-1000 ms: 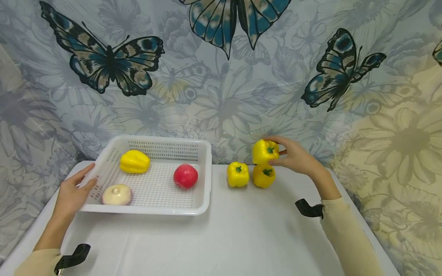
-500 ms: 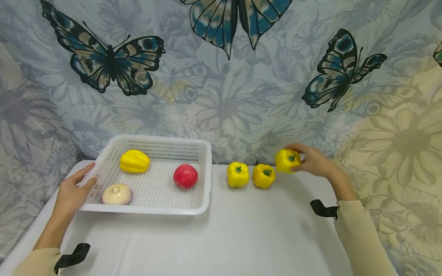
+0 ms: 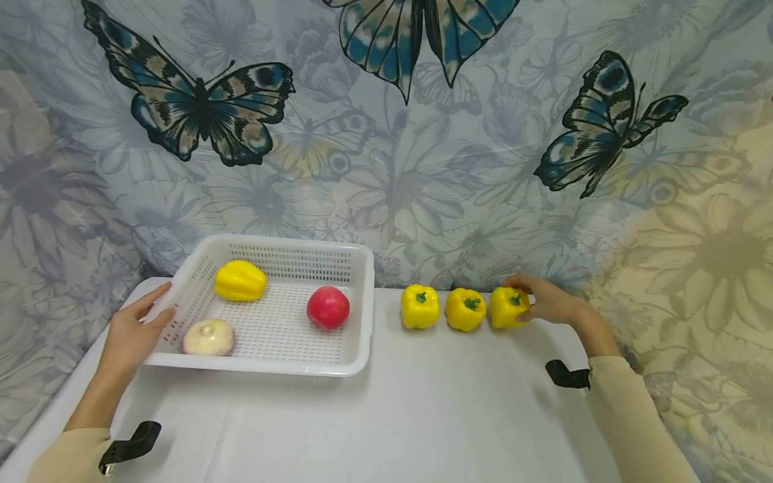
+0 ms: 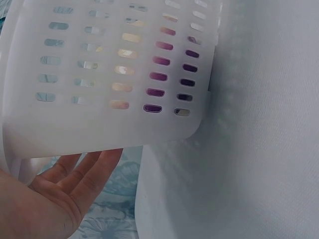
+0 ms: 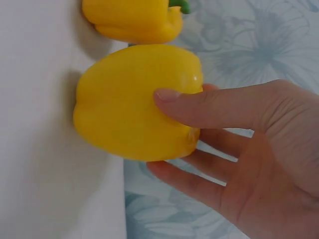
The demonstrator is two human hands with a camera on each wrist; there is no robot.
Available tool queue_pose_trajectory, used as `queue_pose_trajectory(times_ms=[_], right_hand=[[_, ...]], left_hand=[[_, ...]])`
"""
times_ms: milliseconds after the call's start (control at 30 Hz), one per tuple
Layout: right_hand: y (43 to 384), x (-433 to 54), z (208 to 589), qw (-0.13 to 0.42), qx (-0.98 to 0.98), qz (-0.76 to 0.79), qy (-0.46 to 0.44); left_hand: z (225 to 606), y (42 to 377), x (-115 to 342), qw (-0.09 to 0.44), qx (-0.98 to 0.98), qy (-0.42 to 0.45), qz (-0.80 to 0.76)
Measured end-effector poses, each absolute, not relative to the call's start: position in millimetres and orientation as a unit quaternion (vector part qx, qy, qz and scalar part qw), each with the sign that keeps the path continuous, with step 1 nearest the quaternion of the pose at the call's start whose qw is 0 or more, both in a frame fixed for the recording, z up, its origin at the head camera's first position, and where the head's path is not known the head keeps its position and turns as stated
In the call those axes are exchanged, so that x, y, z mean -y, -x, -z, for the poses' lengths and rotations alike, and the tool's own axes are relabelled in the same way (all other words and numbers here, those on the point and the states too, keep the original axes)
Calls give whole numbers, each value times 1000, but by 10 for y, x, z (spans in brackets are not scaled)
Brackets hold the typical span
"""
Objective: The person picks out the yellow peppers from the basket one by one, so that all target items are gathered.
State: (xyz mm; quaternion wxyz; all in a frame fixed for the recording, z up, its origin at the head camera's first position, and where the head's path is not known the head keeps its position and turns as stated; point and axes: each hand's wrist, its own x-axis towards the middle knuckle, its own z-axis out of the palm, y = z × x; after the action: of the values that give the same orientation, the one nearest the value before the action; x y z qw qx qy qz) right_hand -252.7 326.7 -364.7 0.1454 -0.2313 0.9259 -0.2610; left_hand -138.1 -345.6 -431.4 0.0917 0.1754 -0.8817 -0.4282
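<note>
At the right end of a row on the table's back edge, my right hand (image 3: 546, 300) pinches a yellow bell pepper (image 3: 504, 307), thumb on the near side and fingers behind. The right wrist view shows this pepper (image 5: 129, 104) upright, its base at the white tabletop. A second yellow pepper (image 3: 466, 309) stands just left of it, and a third yellow pepper (image 3: 419, 306) left of that. My left hand (image 3: 129, 335) grips the left rim of a white perforated basket (image 3: 260, 363). From the left wrist view, its fingers (image 4: 92, 181) curl under the basket's rim.
Inside the basket lie a yellow pepper (image 3: 240, 280), a red round fruit or vegetable (image 3: 328, 308) and a pale onion-like bulb (image 3: 209, 337) with a purplish underside. A butterfly-print cloth (image 3: 398, 168) rises right behind the white table (image 3: 386, 422).
My right hand has carried the yellow pepper from above the middle one to the right, then down to the tabletop beside it. The left hand stays at the basket.
</note>
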Motion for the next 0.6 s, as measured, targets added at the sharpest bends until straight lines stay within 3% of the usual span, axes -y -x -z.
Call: queue_pose_trajectory(times_ms=[600], right_hand=[[2524,-3327,3712,183,-911,305,211]], left_hand=[[4253,1360,3404,90,878,-181,433]])
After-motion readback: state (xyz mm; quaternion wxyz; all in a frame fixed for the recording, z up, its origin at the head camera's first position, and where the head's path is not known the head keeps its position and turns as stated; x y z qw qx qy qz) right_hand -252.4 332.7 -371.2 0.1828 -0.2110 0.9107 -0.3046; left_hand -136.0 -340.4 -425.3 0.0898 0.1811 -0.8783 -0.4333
